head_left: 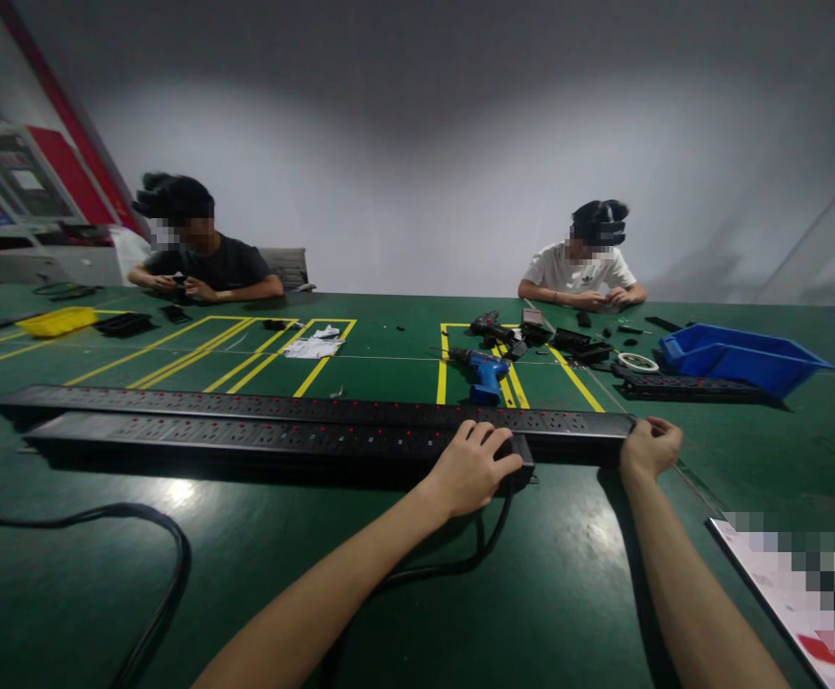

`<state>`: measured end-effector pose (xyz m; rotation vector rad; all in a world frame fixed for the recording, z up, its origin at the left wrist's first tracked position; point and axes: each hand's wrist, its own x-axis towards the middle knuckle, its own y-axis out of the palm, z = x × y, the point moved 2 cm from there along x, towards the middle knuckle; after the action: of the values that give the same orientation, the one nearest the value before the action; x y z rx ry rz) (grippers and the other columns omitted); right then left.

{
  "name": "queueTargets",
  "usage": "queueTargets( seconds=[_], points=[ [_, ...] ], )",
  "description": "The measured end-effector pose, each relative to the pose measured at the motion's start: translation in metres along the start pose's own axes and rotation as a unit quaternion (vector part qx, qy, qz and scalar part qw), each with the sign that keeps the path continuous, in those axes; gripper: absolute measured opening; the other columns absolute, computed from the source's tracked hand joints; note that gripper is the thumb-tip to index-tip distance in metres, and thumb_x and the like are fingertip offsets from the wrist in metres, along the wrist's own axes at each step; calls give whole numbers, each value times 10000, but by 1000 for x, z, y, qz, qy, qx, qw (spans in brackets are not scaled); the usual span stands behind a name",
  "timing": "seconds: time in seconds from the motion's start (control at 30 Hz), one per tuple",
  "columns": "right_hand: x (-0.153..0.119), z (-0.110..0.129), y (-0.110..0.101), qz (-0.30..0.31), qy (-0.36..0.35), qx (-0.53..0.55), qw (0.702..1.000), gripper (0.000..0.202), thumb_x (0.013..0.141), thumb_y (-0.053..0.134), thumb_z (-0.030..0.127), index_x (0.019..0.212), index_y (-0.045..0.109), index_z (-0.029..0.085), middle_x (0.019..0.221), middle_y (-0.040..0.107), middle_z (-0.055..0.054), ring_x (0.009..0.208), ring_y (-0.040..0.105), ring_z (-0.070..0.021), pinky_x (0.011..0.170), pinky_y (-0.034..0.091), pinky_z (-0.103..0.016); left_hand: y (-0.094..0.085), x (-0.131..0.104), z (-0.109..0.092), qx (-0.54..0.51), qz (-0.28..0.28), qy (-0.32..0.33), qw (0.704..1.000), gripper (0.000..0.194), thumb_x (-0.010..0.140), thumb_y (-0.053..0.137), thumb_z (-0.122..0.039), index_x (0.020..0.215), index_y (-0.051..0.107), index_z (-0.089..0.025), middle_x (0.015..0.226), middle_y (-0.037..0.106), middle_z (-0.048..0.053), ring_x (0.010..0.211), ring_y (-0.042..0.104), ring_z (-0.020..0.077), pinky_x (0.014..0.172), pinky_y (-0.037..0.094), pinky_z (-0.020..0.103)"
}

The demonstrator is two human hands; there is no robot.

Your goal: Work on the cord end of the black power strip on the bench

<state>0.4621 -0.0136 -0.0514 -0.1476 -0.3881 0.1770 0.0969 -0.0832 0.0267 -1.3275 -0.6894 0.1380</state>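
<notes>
Lying on a glossy green table (259, 593), the slim black nearer strip (245, 438) is spanned at five o'clock by the half-open left hand (472, 466); the farther strip (575, 423) is touched at four by the curled right hand (650, 448), grip unclear.

The only view sits at the wearer's head, above the near side of the green bench (403, 565), facing forward and tilted down across it. Both forearms run up from the bottom edge, close to the lens, so the hands fall mid-depth. Beyond them, the far edge and the grey wall (388, 172) lie well back (the wide lens bends the sides). With one camera, no second view shares any part.
</notes>
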Motion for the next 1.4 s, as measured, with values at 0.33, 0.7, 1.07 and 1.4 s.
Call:
queueTargets(
  seconds=[0.33, 0.7, 1.07, 1.4],
  points=[
    [4, -6, 3, 4, 4, 7, 1000, 182, 703, 569, 219, 881, 588, 187, 819, 542, -18, 781, 528, -205, 882, 458, -395, -20, -9, 65, -225, -111, -165, 954, 305, 947, 496, -226, 1246, 555, -244, 1223, 584, 71, 1074, 607, 180, 954, 493, 314],
    [6, -9, 6, -4, -4, 11, 1000, 172, 700, 554, 210, 865, 598, 187, 819, 560, -28, 798, 548, -216, 893, 458, -405, 16, -25, 116, -243, -136, -184, 943, 351, 953, 521, -240, 1298, 580, -215, 1250, 637, 70, 1144, 617, 205, 1025, 488, 361],
    [3, -6, 4, 0, -2, 6, 1000, 170, 703, 541, 222, 861, 593, 188, 844, 582, -42, 821, 566, -226, 898, 461, -403, 28, -28, 120, -263, -132, -204, 934, 400, 958, 522, -281, 1349, 554, -204, 1305, 632, 96, 1172, 620, 234, 1022, 494, 385],
    [3, -6, 3, 6, -6, -1, 1000, 186, 709, 536, 231, 875, 603, 181, 867, 596, -59, 850, 576, -241, 918, 454, -421, 23, -28, 117, -225, -115, -227, 941, 405, 957, 522, -322, 1340, 579, -203, 1309, 646, 82, 1186, 623, 244, 1031, 494, 373]
  ],
)
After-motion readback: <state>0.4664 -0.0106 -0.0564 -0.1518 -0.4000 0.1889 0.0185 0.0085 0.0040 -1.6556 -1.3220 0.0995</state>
